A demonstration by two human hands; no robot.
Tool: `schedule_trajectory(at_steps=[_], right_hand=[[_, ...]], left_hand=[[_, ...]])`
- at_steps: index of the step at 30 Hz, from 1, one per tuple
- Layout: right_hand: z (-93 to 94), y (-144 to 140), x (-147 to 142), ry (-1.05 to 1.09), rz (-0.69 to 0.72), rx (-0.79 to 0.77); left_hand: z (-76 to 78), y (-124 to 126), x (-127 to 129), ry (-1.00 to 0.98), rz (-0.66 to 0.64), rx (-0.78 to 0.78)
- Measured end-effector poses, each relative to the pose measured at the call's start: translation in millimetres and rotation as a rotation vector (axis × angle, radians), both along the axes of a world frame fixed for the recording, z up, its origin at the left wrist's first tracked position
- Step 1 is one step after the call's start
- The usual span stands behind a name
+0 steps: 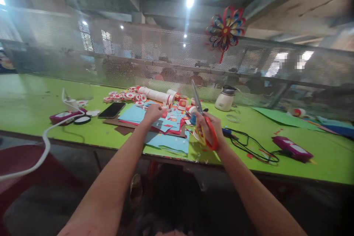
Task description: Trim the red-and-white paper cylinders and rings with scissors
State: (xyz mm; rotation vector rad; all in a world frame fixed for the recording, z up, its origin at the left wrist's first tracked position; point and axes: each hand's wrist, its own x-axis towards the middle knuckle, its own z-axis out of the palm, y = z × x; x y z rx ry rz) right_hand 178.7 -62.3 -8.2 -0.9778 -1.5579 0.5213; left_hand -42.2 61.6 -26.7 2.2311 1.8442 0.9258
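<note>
My right hand (216, 127) is closed round a pair of scissors (211, 132) with orange and yellow handles. Their metal blades point upward and look closed. My left hand (153, 113) is over a stack of light blue paper (132, 113), its fingers pinched together; whatever is between them is too small to make out. Red and brown sheets lie under the blue ones. Small cut scraps in red, white and blue are scattered beside the left fingertips. Behind them lie a long white paper tube (156, 94) and a heap of red-and-white paper discs (129, 96).
On the green table (329, 155) are a phone (112, 110), a white jug (225, 99), a left purple power strip (65, 117) with a white cable, and a right one (292, 149) with black cable. Mesh panels line the back. A colourful paper flower (226, 30) hangs there.
</note>
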Motion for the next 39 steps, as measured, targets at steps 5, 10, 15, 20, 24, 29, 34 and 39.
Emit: schedule_trajectory(at_steps=[5,10,15,20,24,29,34,39], right_hand=[[27.4,-14.4,29.6,0.144,-0.028,-0.072],[29.5,-26.6,63.2,0.086,-0.124,-0.146],[8.5,-25.8,76.9,0.051,-0.117,-0.148],[-1.8,-25.7,68.9,0.036,-0.094,-0.168],[-2.1,-25.3,60.8,0.011,-0.052,-0.163],[0.2,-22.7,53.7,0.034,-0.002,-0.157],[3.4,-13.8,51.2,-0.002,0.026,-0.123],[1.8,0.2,47.4,-0.026,0.026,-0.103]], left_hand=[[5.9,-7.8,-1.1,0.040,-0.149,-0.100],[12.1,-14.8,-5.7,0.177,-0.370,-0.265],[9.0,-17.5,-0.2,0.306,-0.416,-0.269],[3.9,-19.1,11.0,0.385,-0.383,-0.213],[1.2,-22.3,15.5,0.428,-0.362,-0.189],[0.5,-23.4,17.0,0.450,-0.332,-0.162],[8.9,-10.9,15.9,0.437,-0.244,-0.077],[10.0,-0.6,27.5,0.459,-0.127,-0.077]])
